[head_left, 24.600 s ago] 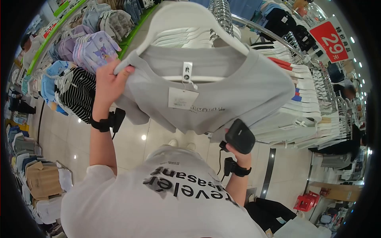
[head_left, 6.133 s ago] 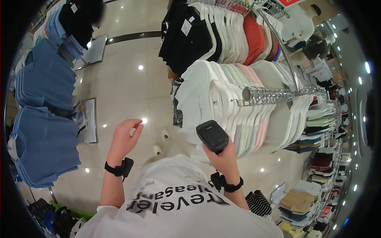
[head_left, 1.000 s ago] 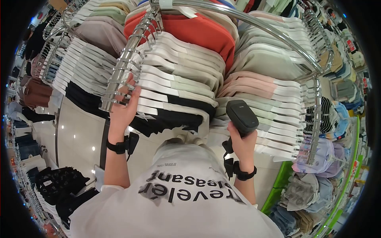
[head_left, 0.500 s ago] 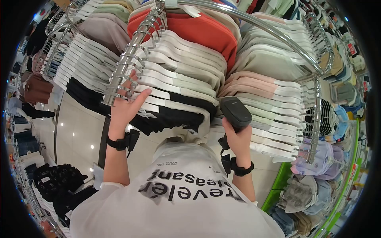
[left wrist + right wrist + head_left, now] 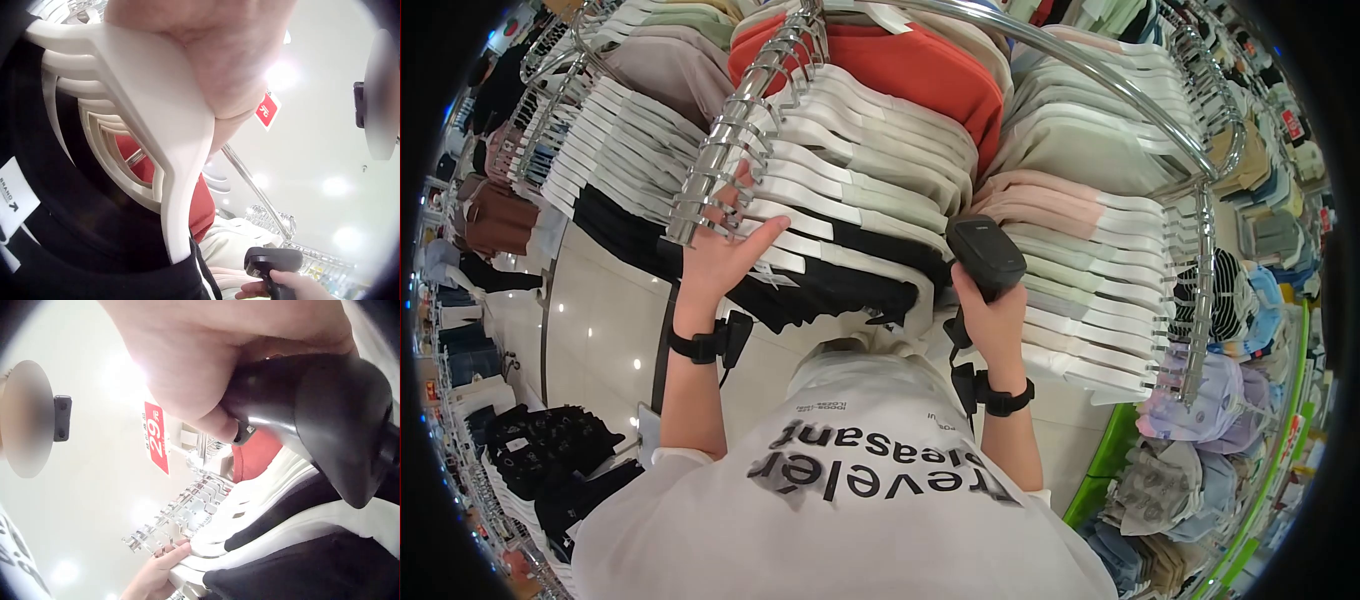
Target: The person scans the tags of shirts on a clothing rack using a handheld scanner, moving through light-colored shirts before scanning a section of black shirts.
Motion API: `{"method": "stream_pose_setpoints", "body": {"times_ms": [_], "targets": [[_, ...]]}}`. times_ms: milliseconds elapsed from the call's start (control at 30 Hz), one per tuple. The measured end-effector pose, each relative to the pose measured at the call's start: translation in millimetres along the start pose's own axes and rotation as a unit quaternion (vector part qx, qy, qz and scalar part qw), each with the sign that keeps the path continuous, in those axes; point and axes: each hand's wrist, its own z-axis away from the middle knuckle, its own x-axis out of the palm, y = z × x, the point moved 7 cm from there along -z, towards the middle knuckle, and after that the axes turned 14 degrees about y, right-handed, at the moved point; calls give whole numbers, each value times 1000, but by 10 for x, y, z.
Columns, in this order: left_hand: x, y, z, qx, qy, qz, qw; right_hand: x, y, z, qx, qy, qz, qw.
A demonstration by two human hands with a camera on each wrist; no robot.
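My left hand (image 5: 720,258) is at the chrome rail (image 5: 690,222), its fingers reaching among the hanger hooks and its thumb spread out over the front hangers. In the left wrist view its palm rests against the top of a white hanger (image 5: 150,87) that carries a black shirt (image 5: 94,250) with a white brand tag (image 5: 14,190). My right hand (image 5: 998,325) grips a black barcode scanner (image 5: 988,255) by its handle. The scanner's wide head is raised in front of the hanging clothes, apart from the left hand. In the right wrist view the scanner (image 5: 340,419) fills the upper right.
Behind stands a row of red shirts (image 5: 900,75). Pink shirts (image 5: 1040,200) and pale ones hang at the right from a second rail (image 5: 1203,230). A red 29 price sign (image 5: 156,437) hangs above. Tiled floor (image 5: 595,330) lies at the left.
The left thumb has spread away from the fingers toward the right over the hangers. The right hand with the scanner has shifted left and slightly upward, closer to the black shirts.
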Motion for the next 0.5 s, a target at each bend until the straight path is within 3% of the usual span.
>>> {"method": "stream_pose_setpoints", "body": {"times_ms": [200, 267, 500], "targets": [[10, -19, 4, -21, -7, 7, 1000, 137, 189, -2, 97, -42, -72, 992], [24, -33, 8, -35, -13, 11, 999, 228, 194, 39, 170, -62, -116, 977], [16, -18, 7, -6, -16, 10, 1000, 433, 368, 78, 219, -109, -200, 949]]}}
